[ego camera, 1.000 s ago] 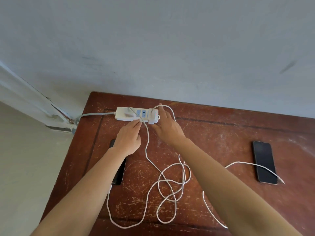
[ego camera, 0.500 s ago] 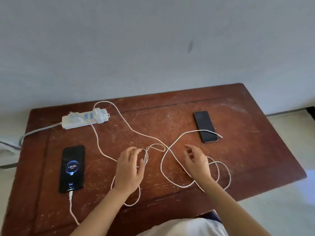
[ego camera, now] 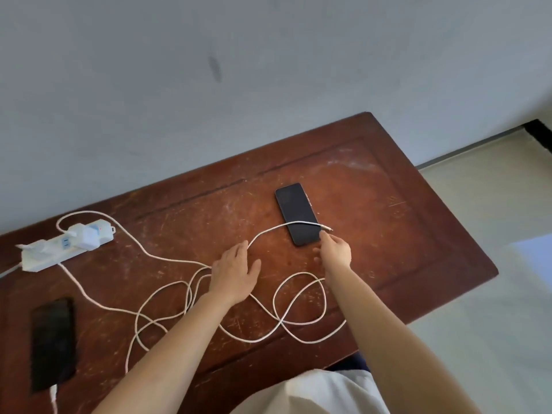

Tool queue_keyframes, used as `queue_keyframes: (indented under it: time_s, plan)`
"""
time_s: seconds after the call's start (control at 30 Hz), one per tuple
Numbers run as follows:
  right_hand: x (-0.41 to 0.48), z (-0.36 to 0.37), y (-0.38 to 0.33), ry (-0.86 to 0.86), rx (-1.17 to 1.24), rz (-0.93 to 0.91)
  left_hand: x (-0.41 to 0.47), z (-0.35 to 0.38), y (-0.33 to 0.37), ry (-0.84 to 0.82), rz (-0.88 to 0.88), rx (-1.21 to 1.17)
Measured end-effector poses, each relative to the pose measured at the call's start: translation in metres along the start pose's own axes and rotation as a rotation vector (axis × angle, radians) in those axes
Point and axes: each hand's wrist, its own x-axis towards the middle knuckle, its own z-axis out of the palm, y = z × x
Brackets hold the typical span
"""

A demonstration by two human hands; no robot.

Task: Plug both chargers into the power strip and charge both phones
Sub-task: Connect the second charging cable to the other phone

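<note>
A white power strip (ego camera: pixel 44 256) lies at the table's far left with two white chargers (ego camera: pixel 89 236) plugged into it. A dark phone (ego camera: pixel 53 342) at the near left has a white cable in its bottom end. The second dark phone (ego camera: pixel 297 213) lies mid-table. The free white cable (ego camera: pixel 268 231) crosses its lower end, and the connector tip (ego camera: pixel 328 228) sticks out past its right edge. My right hand (ego camera: pixel 336 249) is at that phone's near right corner, fingertips just under the connector. My left hand (ego camera: pixel 236 270) rests flat on the table over the cable, fingers spread.
The worn brown wooden table (ego camera: pixel 388 219) stands against a grey wall (ego camera: pixel 268 70). Loose white cable loops (ego camera: pixel 298 306) sprawl across the table's near middle between my forearms. Pale floor (ego camera: pixel 493 294) lies past the table's right edge.
Both hands left the power strip and moved right across the table. My right hand has reached the second phone's corner by the connector. The left phone's screen now looks dark.
</note>
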Motion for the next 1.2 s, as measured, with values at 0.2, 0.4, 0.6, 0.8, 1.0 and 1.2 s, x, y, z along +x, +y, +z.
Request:
queue_keyframes:
  time_s: [0.2, 0.4, 0.6, 0.8, 1.0, 1.2]
  plan:
    - [0.028, 0.007, -0.016, 0.022, -0.204, 0.008, 0.027, 0.0, 0.027, 0.019, -0.166, 0.0]
    - [0.042, -0.007, -0.03, 0.074, -0.339, -0.119, 0.027, 0.007, 0.049, -0.011, -0.179, -0.075]
    - [0.055, -0.011, -0.048, -0.026, -0.599, -0.137, 0.018, 0.02, 0.06, -0.072, -0.068, -0.139]
    - [0.05, -0.004, -0.049, 0.023, -0.549, -0.239, 0.019, 0.019, 0.047, -0.025, -0.107, -0.165]
    - [0.03, 0.0, -0.034, -0.029, -0.655, -0.45, 0.02, 0.016, 0.031, 0.046, -0.202, -0.339]
    - [0.012, 0.018, -0.012, -0.013, -0.911, -0.553, 0.019, 0.009, 0.025, -0.008, -0.342, -0.63]
